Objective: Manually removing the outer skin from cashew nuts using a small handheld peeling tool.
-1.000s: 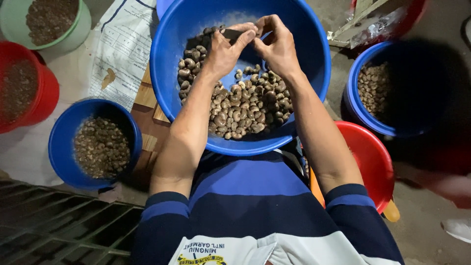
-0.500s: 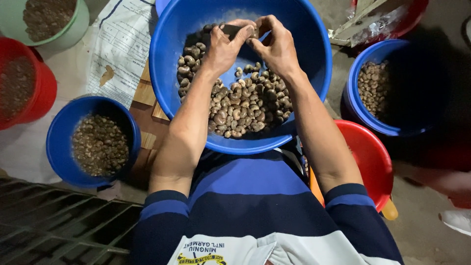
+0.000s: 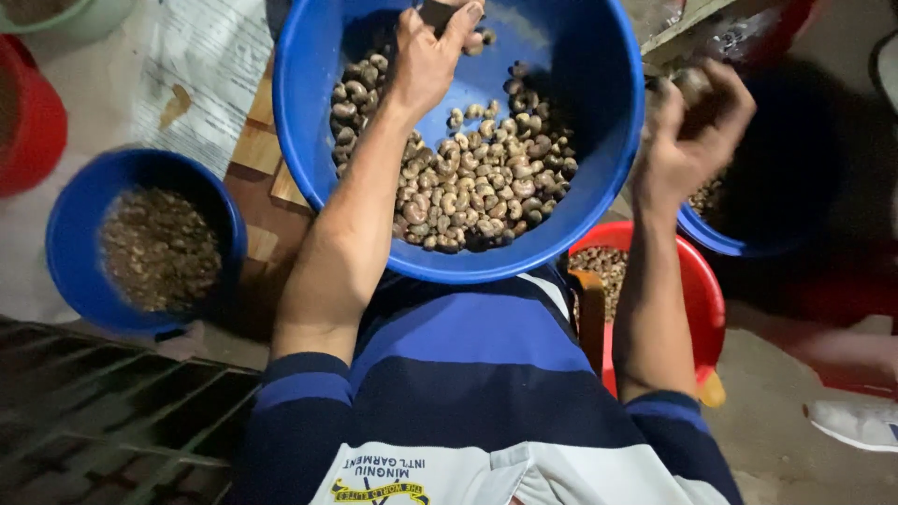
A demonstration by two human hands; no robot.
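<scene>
A big blue basin [image 3: 599, 112] rests on my lap, holding several brown cashew nuts [image 3: 477, 187] in their shells. My left hand [image 3: 426, 56] stays over the basin's far side, fingers closed on a small dark tool at the frame's top edge. My right hand [image 3: 692, 136] has swung out to the right, over a smaller blue bucket [image 3: 706, 234] of nuts. Its fingers curl around a nut, blurred by motion.
A red bucket [image 3: 697, 299] with some nuts stands by my right knee. Another blue bucket [image 3: 79, 243] of paler pieces stands at left, a further red bucket [image 3: 33, 122] beyond it. A printed sack [image 3: 201, 75] and wooden boards lie behind. A metal grate [image 3: 103, 421] lies at lower left.
My right hand left the left hand over the basin and moved right, above the smaller blue bucket. The view shifted, so everything sits lower and further left in the frame.
</scene>
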